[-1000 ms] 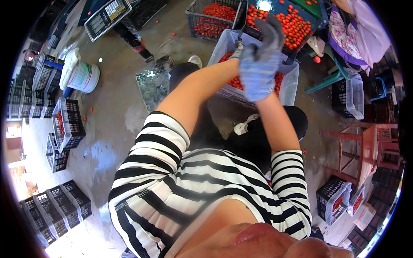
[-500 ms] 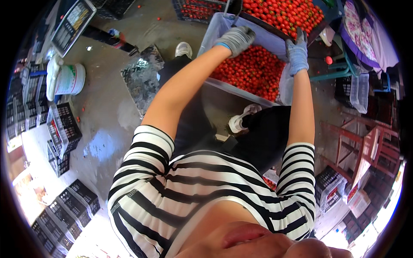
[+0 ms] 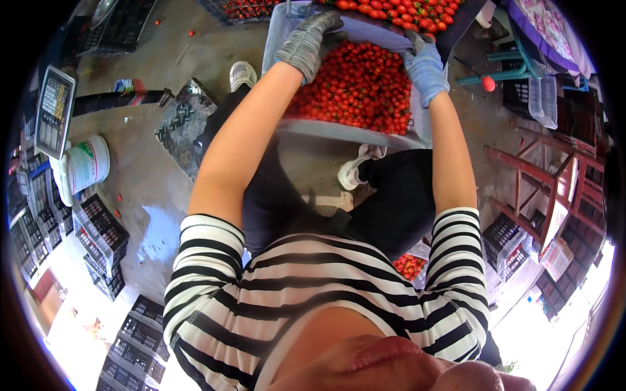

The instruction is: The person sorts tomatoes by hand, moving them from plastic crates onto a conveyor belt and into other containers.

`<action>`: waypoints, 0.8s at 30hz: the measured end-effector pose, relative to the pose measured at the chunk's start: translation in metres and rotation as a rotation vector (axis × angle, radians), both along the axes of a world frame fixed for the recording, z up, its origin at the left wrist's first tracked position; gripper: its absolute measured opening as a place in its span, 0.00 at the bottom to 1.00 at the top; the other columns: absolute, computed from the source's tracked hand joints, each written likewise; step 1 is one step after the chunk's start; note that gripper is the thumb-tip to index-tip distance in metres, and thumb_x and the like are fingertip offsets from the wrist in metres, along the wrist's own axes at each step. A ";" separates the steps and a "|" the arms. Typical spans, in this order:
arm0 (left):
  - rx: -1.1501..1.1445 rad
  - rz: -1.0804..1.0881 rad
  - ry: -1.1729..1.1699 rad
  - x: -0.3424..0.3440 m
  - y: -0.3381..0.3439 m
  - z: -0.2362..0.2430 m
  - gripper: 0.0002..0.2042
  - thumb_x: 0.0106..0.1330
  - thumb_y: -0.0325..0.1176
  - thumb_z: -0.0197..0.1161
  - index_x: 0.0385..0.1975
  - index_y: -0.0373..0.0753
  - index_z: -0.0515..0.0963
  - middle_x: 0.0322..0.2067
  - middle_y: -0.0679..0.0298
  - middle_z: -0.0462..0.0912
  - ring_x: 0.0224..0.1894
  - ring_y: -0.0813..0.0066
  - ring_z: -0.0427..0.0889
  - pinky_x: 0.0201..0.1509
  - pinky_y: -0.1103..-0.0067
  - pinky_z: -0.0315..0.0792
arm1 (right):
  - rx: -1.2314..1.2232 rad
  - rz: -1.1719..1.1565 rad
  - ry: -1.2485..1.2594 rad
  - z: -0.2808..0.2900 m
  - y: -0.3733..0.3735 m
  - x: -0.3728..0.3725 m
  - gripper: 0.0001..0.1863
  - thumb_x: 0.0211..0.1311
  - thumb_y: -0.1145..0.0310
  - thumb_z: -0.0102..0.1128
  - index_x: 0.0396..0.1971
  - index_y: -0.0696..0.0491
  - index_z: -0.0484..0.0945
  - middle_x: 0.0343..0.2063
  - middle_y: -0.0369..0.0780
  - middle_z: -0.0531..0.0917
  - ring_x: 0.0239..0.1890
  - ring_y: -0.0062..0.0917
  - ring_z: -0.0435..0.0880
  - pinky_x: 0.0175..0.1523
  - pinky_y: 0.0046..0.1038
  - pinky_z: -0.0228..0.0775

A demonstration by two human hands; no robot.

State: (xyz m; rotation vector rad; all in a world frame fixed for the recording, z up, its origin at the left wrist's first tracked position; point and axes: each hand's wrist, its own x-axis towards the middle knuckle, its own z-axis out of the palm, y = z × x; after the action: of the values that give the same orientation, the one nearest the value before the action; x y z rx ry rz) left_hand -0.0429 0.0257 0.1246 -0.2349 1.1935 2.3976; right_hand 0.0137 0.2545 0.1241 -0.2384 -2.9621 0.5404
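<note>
A crate lined with pale plastic (image 3: 420, 120) stands in front of me, with a heap of small red tomatoes (image 3: 355, 91) inside. Against its far side, a dark tray (image 3: 453, 29) holds more red tomatoes (image 3: 404, 12). My left hand (image 3: 310, 45), in a grey knitted glove, has its fingers bent round the tray's near edge at the left; the thumb hangs over the heap. At the tray's right end my right hand (image 3: 425, 70), in a blue-grey glove, has its fingertips hooked on the edge. Its palm lies beside the plastic lining.
A black crate of tomatoes (image 3: 241, 10) sits beyond at the left. Left of me are a scale display (image 3: 55, 111), a white bucket (image 3: 89, 163) and several black crates (image 3: 101, 231). A red wooden stool (image 3: 541, 189) and a green chair (image 3: 502, 75) stand right. Loose tomatoes (image 3: 191, 33) dot the floor.
My left hand has moved from over the heap to the tray's near edge. My right fingers have bent from stretched out. The view has shifted, and more of the heap shows.
</note>
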 end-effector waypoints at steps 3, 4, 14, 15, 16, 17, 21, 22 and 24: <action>0.089 0.005 -0.169 -0.001 0.006 0.001 0.14 0.63 0.34 0.56 0.46 0.36 0.69 0.43 0.51 0.73 0.43 0.52 0.76 0.51 0.61 0.71 | -0.007 0.025 -0.060 0.006 -0.003 0.005 0.25 0.52 0.71 0.52 0.54 0.48 0.69 0.53 0.48 0.68 0.51 0.44 0.71 0.55 0.35 0.66; 0.105 0.010 -0.190 -0.001 0.007 0.001 0.14 0.64 0.34 0.55 0.46 0.36 0.69 0.44 0.50 0.72 0.44 0.51 0.76 0.53 0.60 0.70 | -0.008 0.037 -0.066 0.008 -0.004 0.005 0.25 0.52 0.71 0.52 0.54 0.48 0.68 0.53 0.48 0.67 0.51 0.44 0.72 0.55 0.35 0.66; 0.078 0.074 -0.315 -0.006 0.023 -0.003 0.14 0.67 0.32 0.48 0.50 0.33 0.63 0.43 0.46 0.74 0.43 0.45 0.77 0.57 0.55 0.67 | -0.030 0.112 -0.116 0.005 0.003 0.014 0.25 0.51 0.75 0.50 0.54 0.48 0.69 0.55 0.44 0.66 0.50 0.41 0.72 0.55 0.30 0.65; 0.071 0.079 -0.302 -0.006 0.023 -0.006 0.14 0.67 0.32 0.48 0.49 0.32 0.63 0.42 0.46 0.75 0.42 0.46 0.78 0.56 0.55 0.68 | -0.055 0.125 -0.115 0.003 0.005 0.015 0.26 0.52 0.75 0.50 0.54 0.48 0.69 0.55 0.44 0.66 0.50 0.41 0.72 0.55 0.30 0.65; 0.066 0.077 -0.303 -0.007 0.023 -0.009 0.14 0.67 0.32 0.47 0.49 0.32 0.63 0.42 0.46 0.75 0.41 0.46 0.78 0.56 0.55 0.68 | -0.081 0.139 -0.113 0.002 0.007 0.015 0.26 0.52 0.76 0.50 0.54 0.48 0.69 0.55 0.43 0.66 0.50 0.41 0.72 0.54 0.30 0.65; 0.061 0.075 -0.304 -0.007 0.022 -0.010 0.14 0.67 0.32 0.47 0.49 0.32 0.62 0.41 0.46 0.75 0.41 0.46 0.78 0.55 0.55 0.69 | -0.096 0.137 -0.123 0.003 0.006 0.016 0.26 0.52 0.76 0.49 0.54 0.48 0.69 0.55 0.44 0.66 0.50 0.41 0.72 0.54 0.29 0.65; 0.054 0.064 -0.326 -0.008 0.021 -0.010 0.14 0.67 0.32 0.47 0.49 0.32 0.63 0.40 0.45 0.76 0.41 0.47 0.78 0.55 0.56 0.69 | -0.096 0.137 -0.130 0.010 0.004 0.017 0.26 0.53 0.78 0.48 0.55 0.47 0.68 0.55 0.44 0.67 0.49 0.40 0.73 0.53 0.29 0.66; 0.053 0.058 -0.323 -0.008 0.021 -0.011 0.15 0.67 0.32 0.46 0.50 0.32 0.62 0.41 0.45 0.75 0.41 0.46 0.78 0.55 0.55 0.69 | -0.082 0.140 -0.124 0.011 0.004 0.018 0.26 0.53 0.78 0.47 0.55 0.47 0.68 0.55 0.44 0.67 0.49 0.40 0.73 0.53 0.29 0.66; 0.054 0.047 -0.315 -0.009 0.021 -0.012 0.16 0.68 0.32 0.46 0.52 0.32 0.61 0.42 0.44 0.75 0.42 0.46 0.78 0.55 0.55 0.69 | -0.097 0.162 -0.148 0.010 0.006 0.016 0.25 0.52 0.76 0.50 0.54 0.51 0.67 0.55 0.47 0.65 0.53 0.41 0.69 0.56 0.31 0.64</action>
State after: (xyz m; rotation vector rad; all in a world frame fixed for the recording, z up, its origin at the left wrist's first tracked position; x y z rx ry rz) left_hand -0.0517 0.0463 0.1131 -0.6049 0.9869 2.3188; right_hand 0.0302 0.2610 0.1337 -0.0485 -3.1207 0.7167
